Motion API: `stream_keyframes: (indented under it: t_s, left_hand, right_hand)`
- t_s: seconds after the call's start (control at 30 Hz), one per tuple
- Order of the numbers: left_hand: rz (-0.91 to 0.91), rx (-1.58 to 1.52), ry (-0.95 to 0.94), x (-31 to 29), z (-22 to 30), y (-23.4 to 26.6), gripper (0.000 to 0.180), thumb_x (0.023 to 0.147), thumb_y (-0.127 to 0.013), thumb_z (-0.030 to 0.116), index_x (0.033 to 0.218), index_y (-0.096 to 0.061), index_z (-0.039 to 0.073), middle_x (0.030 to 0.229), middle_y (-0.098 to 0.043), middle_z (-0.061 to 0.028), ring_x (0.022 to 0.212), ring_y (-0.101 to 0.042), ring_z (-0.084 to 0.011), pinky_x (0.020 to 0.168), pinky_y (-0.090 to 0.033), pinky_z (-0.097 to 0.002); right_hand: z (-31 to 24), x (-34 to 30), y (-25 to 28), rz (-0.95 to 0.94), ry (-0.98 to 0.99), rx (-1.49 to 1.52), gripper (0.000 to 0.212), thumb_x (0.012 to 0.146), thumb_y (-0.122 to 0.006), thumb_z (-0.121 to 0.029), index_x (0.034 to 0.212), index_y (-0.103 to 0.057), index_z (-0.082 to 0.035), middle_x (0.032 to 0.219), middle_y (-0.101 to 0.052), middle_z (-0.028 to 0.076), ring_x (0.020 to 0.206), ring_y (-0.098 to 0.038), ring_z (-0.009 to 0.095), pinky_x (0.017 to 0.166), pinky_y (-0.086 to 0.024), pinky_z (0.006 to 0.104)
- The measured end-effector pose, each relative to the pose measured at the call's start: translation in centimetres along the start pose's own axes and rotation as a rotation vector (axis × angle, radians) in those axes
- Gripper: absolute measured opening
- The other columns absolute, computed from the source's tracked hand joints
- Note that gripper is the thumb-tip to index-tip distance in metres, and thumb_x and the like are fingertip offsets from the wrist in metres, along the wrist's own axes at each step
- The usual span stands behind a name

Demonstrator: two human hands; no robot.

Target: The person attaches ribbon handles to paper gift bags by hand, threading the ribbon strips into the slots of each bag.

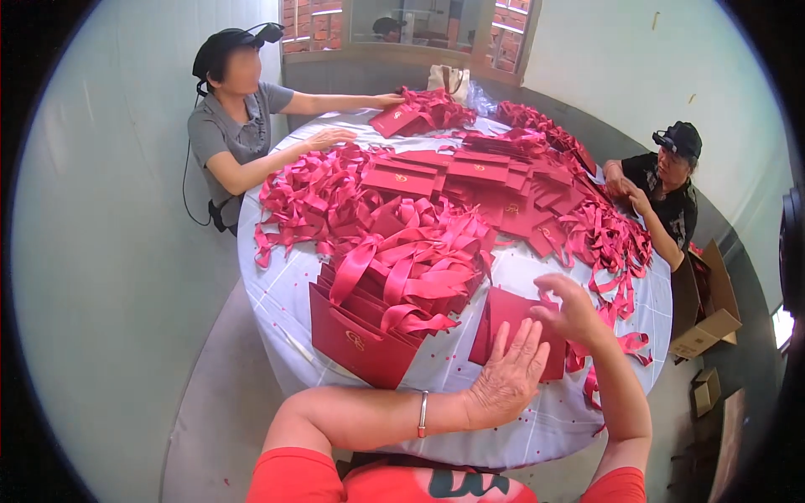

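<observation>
My left hand [509,373] lies flat, fingers spread, on the near edge of a folded dark red paper bag [507,314] lying on the table. My right hand [573,312] hovers over the bag's right side with fingers curved and apart, touching or just above it. Neither hand grips anything. A stack of finished red bags with ribbon handles [381,298] stands left of the folded bag.
A round table with a pale checked cloth [281,306] is heaped with red ribbons [314,197] and flat red bags [478,172]. One person [235,126] sits at the far left, another person [667,193] at the right. Cardboard boxes [708,302] stand on the floor at right.
</observation>
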State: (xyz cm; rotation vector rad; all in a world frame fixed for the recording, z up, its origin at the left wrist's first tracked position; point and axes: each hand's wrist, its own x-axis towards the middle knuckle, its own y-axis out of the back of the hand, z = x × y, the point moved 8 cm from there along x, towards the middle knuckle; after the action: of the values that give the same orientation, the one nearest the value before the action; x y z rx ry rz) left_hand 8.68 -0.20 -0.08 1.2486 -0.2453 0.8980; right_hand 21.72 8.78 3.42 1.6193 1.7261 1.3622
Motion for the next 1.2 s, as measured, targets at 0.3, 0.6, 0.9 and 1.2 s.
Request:
stream_keyframes:
  t_s: [0.3, 0.6, 0.9, 1.2]
  left_hand:
    - [0.037, -0.141, -0.212, 0.3, 2.4, 0.9, 0.083, 0.067, -0.079, 0.026, 0.131, -0.042, -0.011, 0.137, -0.038, -0.0337, 0.135, -0.032, -0.0492, 0.111, -0.021, -0.0623]
    - [0.088, -0.241, -0.212, 0.5, 2.7, 2.8, 0.069, 0.081, -0.070, 0.029, 0.132, -0.040, -0.008, 0.143, -0.037, -0.0317, 0.137, -0.032, -0.0475, 0.113, -0.016, -0.0593]
    - [-0.066, -0.278, 0.045, 0.9, 0.0, 1.6, 0.035, 0.084, -0.060, 0.007, 0.116, -0.054, -0.005, 0.106, -0.063, -0.0221, 0.098, -0.062, -0.0365, 0.092, -0.045, -0.0456]
    - [-0.011, -0.230, 0.030, 1.7, 0.1, 2.5, 0.028, 0.081, -0.063, 0.002, 0.108, -0.058, 0.001, 0.084, -0.063, -0.0126, 0.080, -0.063, -0.0315, 0.073, -0.046, -0.0412]
  right_hand:
    - [-4.1, -7.2, -3.4, 0.038, -0.192, 0.244, 0.046, 0.073, -0.072, -0.028, 0.113, -0.062, -0.007, 0.126, -0.054, 0.017, 0.120, -0.049, 0.037, 0.100, -0.041, 0.0450]
    - [-6.6, -8.0, 0.0, 0.091, 0.119, -0.184, 0.050, 0.062, -0.077, -0.016, 0.107, -0.063, 0.000, 0.124, -0.057, 0.018, 0.114, -0.053, 0.036, 0.098, -0.043, 0.0442]
    - [-10.3, -13.4, -1.8, -0.084, 0.079, -0.015, 0.038, 0.063, -0.084, -0.029, 0.081, -0.061, -0.005, 0.112, -0.059, 0.016, 0.108, -0.055, 0.035, 0.092, -0.044, 0.0436]
    - [-11.4, -14.8, -2.9, 0.084, 0.116, -0.007, 0.039, 0.065, -0.082, -0.029, 0.085, -0.061, -0.004, 0.113, -0.057, 0.017, 0.109, -0.054, 0.035, 0.093, -0.044, 0.0442]
